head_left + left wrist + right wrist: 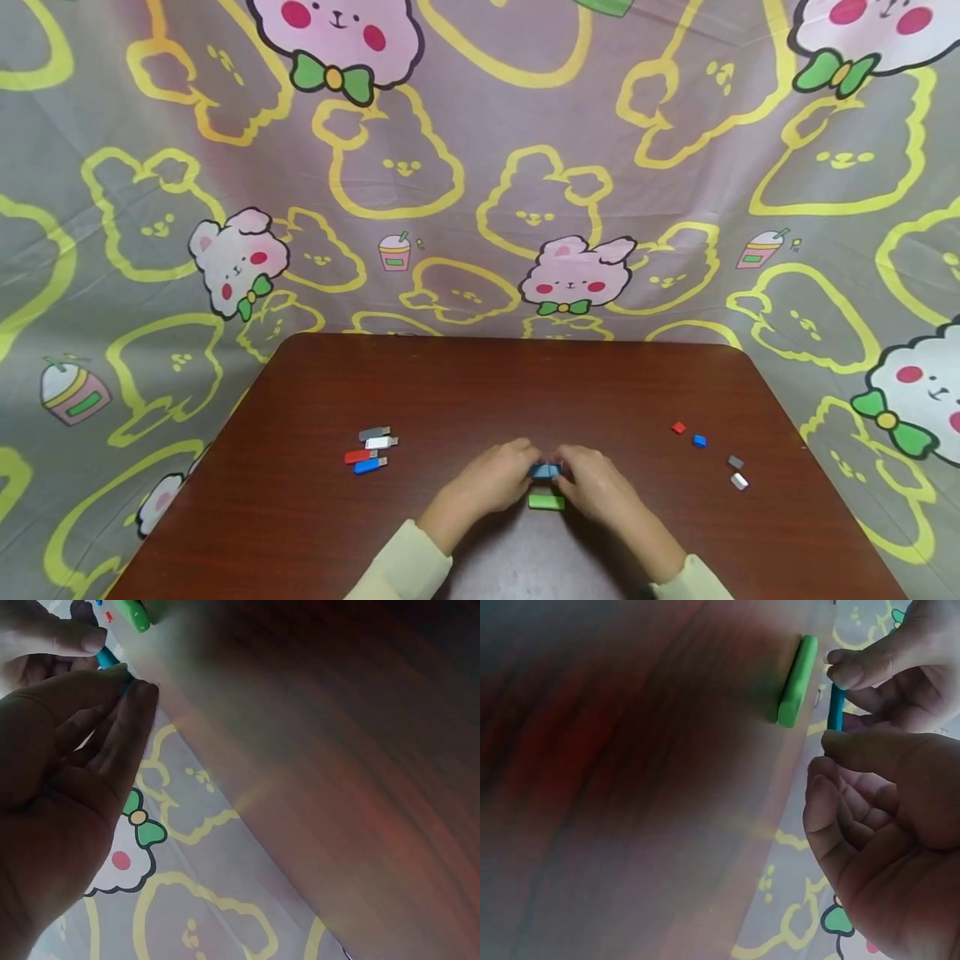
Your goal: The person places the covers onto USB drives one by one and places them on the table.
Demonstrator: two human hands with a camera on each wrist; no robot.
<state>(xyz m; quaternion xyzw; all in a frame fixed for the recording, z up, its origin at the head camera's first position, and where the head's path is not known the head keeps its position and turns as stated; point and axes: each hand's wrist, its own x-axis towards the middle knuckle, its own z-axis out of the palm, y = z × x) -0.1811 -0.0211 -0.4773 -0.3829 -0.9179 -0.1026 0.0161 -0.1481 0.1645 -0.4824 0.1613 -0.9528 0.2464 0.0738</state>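
Note:
Between both hands, above the middle of the table, is a teal-blue USB stick (546, 471). My left hand (491, 479) pinches one end of it with thumb and fingers. The other end is pinched by my right hand (600, 487). In the right wrist view the teal body of the stick (836, 711) shows between the two thumbs, while its ends are hidden by fingers. A green USB stick (547, 502) lies on the table just on the near side of the hands, touched by neither.
Several capless USB sticks lie left on the brown table (450, 383): grey (372, 433), white (381, 443), red (360, 457) and blue (369, 466). Small caps lie scattered right: red (678, 427), blue (700, 441), grey (736, 462) and white (739, 481). A patterned cloth (465, 233) hangs behind.

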